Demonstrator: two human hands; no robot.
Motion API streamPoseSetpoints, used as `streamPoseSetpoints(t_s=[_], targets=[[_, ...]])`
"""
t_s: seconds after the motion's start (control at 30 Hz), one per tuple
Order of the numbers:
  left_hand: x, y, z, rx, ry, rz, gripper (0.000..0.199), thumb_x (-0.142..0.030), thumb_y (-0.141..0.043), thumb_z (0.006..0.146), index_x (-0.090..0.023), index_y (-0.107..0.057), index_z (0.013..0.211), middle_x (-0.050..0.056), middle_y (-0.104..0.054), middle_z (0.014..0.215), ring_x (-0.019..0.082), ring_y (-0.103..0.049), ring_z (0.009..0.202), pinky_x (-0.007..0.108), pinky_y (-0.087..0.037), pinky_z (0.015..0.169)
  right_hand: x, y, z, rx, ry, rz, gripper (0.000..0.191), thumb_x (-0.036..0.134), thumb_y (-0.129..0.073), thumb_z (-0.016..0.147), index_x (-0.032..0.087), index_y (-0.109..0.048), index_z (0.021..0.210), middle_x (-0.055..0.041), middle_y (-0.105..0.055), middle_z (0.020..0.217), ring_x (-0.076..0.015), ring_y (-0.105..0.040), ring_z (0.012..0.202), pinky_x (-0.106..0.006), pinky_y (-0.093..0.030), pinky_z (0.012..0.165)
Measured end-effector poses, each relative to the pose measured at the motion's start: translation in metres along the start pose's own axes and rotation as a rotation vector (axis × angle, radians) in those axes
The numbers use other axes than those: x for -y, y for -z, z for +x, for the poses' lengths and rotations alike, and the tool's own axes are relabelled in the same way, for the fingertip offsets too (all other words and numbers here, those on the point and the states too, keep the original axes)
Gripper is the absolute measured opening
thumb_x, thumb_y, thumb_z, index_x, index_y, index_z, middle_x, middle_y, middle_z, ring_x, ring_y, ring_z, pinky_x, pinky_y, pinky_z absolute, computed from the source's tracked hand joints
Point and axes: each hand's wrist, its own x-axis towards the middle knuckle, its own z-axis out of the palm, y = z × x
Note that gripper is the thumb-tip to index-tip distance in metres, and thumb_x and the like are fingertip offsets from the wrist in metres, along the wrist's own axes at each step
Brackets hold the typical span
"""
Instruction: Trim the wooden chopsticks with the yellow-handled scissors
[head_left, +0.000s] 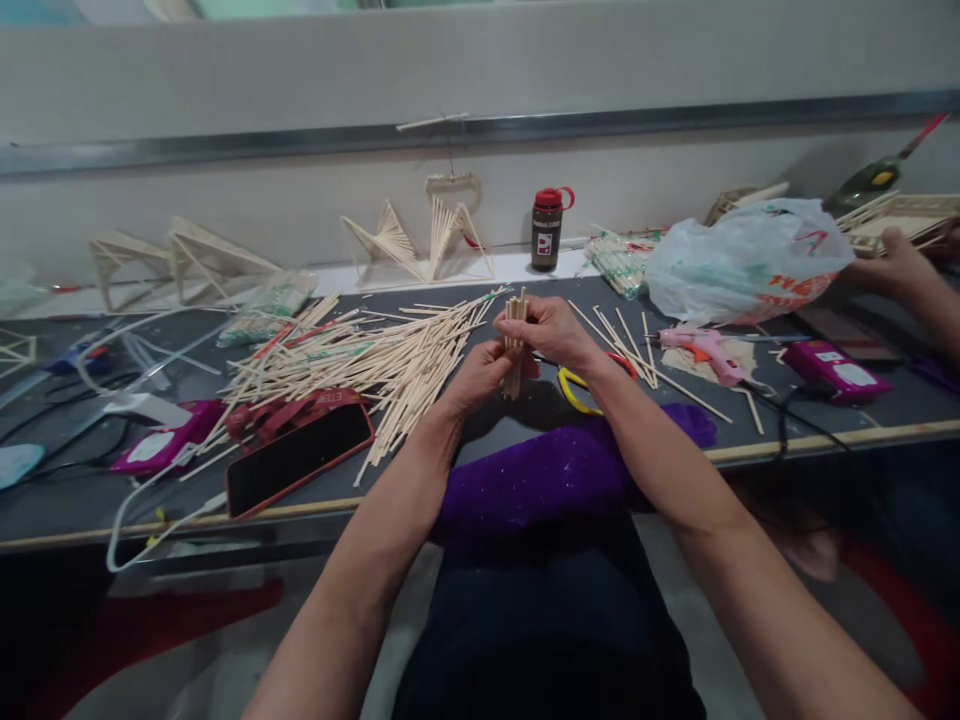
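Observation:
An upright bundle of short wooden sticks [513, 372] stands between my two hands, over the table near its front. My left hand [481, 375] wraps round the lower part of the bundle. Higher up, my right hand [550, 330] grips the same bundle with its fingers closed. Left of my hands lies a large loose pile of wooden sticks [427, 350]. Scissors with yellow and red handles [576, 392] lie partly behind my right forearm. A purple cloth [525, 475] is spread at the table edge below my hands.
A phone [300, 460] with a cable lies front left. A pink glue gun [709, 352] and purple box [836, 372] are on the right. Behind are a dark bottle [547, 235], a plastic bag [750, 260] and stick models [386, 240]. Another person's hand [896, 262] holds a wooden structure at far right.

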Motion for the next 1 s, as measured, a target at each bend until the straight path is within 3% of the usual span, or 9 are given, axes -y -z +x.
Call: streamPoseSetpoints(t_s=[0.13,0.2,0.37,0.5,0.6,0.73,0.8,0.9,1.0], targets=[[-0.001,0.0,0.001,-0.016,-0.046,0.014,0.048,-0.063,-0.064,0.081,-0.014,-0.067,0.079,0.006,-0.07,0.074,0.015,-0.061,0.066,0.027,-0.048,0.068,0.005,0.0,-0.002,-0.197,0.147,-0.232,0.063,0.028,-0.065,0.078,0.021,-0.051,0.139,-0.011,-0.06,0.128,-0.023,-0.058,0.105,-0.04,-0.051,0.091],[-0.002,0.0,0.001,-0.012,-0.031,-0.01,0.047,-0.062,-0.065,0.08,-0.015,-0.067,0.08,0.006,-0.069,0.073,0.015,-0.061,0.065,0.027,-0.047,0.066,0.006,0.002,-0.003,-0.176,0.222,-0.29,0.067,0.026,-0.062,0.081,0.024,-0.044,0.146,-0.011,-0.054,0.137,-0.0254,-0.055,0.116,-0.042,-0.051,0.094],[-0.004,-0.004,-0.004,0.015,0.03,-0.029,0.045,-0.057,-0.06,0.086,-0.014,-0.066,0.071,0.007,-0.068,0.07,0.014,-0.059,0.06,0.027,-0.047,0.061,0.01,-0.001,-0.009,-0.049,0.312,-0.326,0.049,0.025,-0.057,0.085,0.024,-0.057,0.133,-0.0099,-0.06,0.131,-0.0265,-0.054,0.121,-0.045,-0.049,0.099],[-0.001,-0.007,-0.007,0.089,0.063,-0.068,0.042,-0.053,-0.059,0.088,-0.014,-0.062,0.074,0.005,-0.065,0.068,0.012,-0.058,0.058,0.025,-0.044,0.059,0.007,-0.005,-0.014,-0.108,0.177,-0.138,0.052,0.029,-0.061,0.082,0.023,-0.057,0.134,-0.0089,-0.066,0.121,-0.0202,-0.063,0.091,-0.039,-0.054,0.082],[0.003,-0.007,-0.006,0.053,0.05,-0.177,0.034,-0.05,-0.059,0.088,-0.016,-0.059,0.09,0.0,-0.062,0.071,0.011,-0.06,0.063,0.024,-0.046,0.062,-0.001,-0.002,-0.014,-0.168,0.064,0.003,0.059,0.033,-0.068,0.077,0.023,-0.057,0.134,-0.0087,-0.065,0.121,-0.0192,-0.063,0.087,-0.038,-0.054,0.078],[0.005,-0.008,-0.007,0.115,0.064,-0.127,0.026,-0.041,-0.056,0.091,-0.015,-0.059,0.091,0.0,-0.062,0.071,0.01,-0.059,0.063,0.023,-0.045,0.061,-0.006,0.003,-0.018,-0.06,-0.05,0.07,0.024,0.037,-0.07,0.076,0.021,-0.074,0.093,-0.005,-0.07,0.095,-0.0181,-0.063,0.082,-0.035,-0.051,0.077],[0.005,-0.008,-0.007,0.155,0.067,-0.105,0.02,-0.032,-0.051,0.093,-0.014,-0.06,0.09,0.002,-0.062,0.07,0.011,-0.06,0.064,0.023,-0.046,0.062,-0.003,0.003,-0.021,-0.001,-0.126,0.118,0.02,0.04,-0.072,0.075,0.021,-0.074,0.08,-0.0029,-0.068,0.077,-0.0161,-0.06,0.069,-0.033,-0.049,0.067],[0.007,-0.007,-0.006,0.162,0.099,-0.098,0.02,-0.026,-0.047,0.093,-0.012,-0.061,0.089,0.003,-0.063,0.071,0.012,-0.061,0.064,0.024,-0.046,0.062,0.001,0.001,-0.026,0.071,-0.215,0.172,0.021,0.043,-0.074,0.074,0.022,-0.072,0.076,0.0005,-0.061,0.058,-0.014,-0.052,0.05,-0.031,-0.042,0.051],[0.011,-0.008,-0.004,0.168,0.121,-0.087,0.02,-0.026,-0.048,0.092,-0.012,-0.062,0.089,0.005,-0.063,0.072,0.012,-0.06,0.063,0.024,-0.046,0.061,0.001,-0.002,-0.027,0.103,-0.227,0.199,0.018,0.042,-0.075,0.073,0.025,-0.072,0.077,0.0013,-0.06,0.055,-0.0145,-0.052,0.046,-0.031,-0.042,0.046]])
